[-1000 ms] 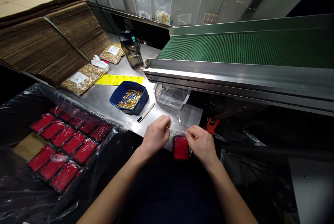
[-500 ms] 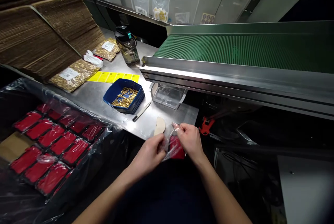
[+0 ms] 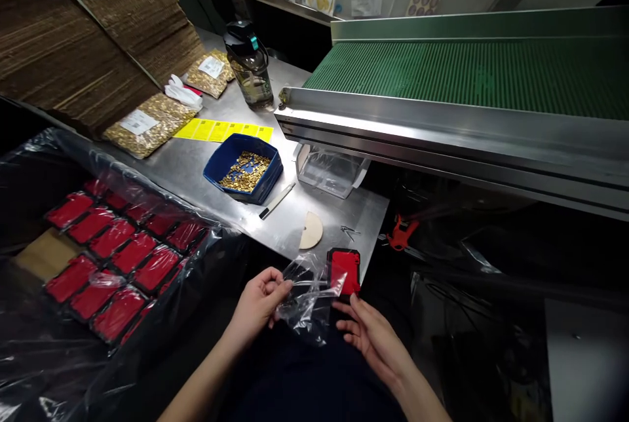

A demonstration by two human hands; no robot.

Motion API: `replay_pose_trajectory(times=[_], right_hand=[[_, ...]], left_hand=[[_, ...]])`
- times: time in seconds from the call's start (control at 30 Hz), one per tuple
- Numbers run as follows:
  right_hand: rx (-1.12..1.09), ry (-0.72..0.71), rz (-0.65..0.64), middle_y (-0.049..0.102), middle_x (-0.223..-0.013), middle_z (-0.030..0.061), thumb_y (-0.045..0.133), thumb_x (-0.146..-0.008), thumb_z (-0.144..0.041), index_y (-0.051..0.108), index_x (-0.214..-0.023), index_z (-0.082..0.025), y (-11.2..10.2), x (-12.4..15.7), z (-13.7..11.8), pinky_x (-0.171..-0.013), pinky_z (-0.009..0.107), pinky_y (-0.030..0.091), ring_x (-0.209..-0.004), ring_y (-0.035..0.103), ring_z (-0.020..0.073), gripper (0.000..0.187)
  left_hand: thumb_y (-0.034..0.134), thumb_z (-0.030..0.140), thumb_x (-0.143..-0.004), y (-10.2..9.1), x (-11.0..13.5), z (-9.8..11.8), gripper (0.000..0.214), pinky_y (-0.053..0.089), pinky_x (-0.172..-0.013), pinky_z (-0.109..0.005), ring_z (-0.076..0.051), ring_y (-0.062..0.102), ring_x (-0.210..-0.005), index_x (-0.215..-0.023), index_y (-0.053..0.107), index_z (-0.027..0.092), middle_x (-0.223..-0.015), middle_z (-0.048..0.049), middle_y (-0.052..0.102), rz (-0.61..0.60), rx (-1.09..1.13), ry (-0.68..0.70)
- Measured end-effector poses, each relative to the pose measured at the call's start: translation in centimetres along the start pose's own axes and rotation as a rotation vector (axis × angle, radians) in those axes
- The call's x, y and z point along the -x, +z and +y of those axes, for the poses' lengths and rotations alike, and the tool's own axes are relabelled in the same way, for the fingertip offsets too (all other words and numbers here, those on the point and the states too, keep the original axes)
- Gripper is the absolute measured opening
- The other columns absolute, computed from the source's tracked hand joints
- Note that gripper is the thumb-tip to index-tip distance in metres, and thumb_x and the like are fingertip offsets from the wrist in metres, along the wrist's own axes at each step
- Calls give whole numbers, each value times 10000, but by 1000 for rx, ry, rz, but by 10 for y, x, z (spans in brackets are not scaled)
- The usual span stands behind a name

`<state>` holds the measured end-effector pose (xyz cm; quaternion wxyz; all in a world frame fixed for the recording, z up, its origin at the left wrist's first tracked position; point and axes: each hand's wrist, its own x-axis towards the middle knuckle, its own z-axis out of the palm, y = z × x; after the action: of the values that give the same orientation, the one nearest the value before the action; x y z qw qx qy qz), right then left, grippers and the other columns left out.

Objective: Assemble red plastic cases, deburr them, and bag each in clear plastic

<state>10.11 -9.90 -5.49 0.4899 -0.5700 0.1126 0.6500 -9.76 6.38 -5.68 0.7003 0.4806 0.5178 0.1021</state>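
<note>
A red and black part lies on the front edge of the steel table, bare of wrapping. Just below it a crumpled clear plastic bag hangs in the air. My left hand pinches the bag's left side with closed fingers. My right hand is under the bag's right side, palm up, fingers spread and holding nothing. A tan half-round piece lies on the table just beyond the part.
A blue tray of small gold pieces, a pen-like tool, a clear box, yellow labels, a water bottle and bags of gold pieces sit on the table. Red parts under plastic fill a box at left. A green conveyor runs at right.
The red part has come out of the clear bag and now lies on the table edge. Both hands dropped toward me; the right hand let go and opened.
</note>
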Motion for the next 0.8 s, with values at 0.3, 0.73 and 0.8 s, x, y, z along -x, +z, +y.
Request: replay_pose_trajectory(times=[0.3,0.73,0.8], right_hand=[[-56,-416,306,754,-1024,36,875,-763,-492,714,-1101,-169,-12,-4,-16,-628,163,549,-793,713,115,495],[1485,-1327,226,760,-879,53,648,-926,-202,669,-1083,-213,-14,79,-29,-659,305,534,-710,720,200,159],[1512,-1290,266,751,-870,55,626,-952,-233,665,-1082,-202,-18,72,-24,-661,301,526,-708,715,199,139]], left_hand=[[633,618,-913,21,-14,24,499,301,-435,-191,-92,427,-456,-713,510,178,-544,44,472,88,-150,162],[474,575,-1014,86,-23,53,577,240,-481,-249,-105,353,-491,-596,426,181,-522,32,408,-22,-440,335],[442,552,-1038,87,-20,55,572,236,-506,-260,-103,336,-514,-608,387,178,-546,35,378,-74,-516,403]])
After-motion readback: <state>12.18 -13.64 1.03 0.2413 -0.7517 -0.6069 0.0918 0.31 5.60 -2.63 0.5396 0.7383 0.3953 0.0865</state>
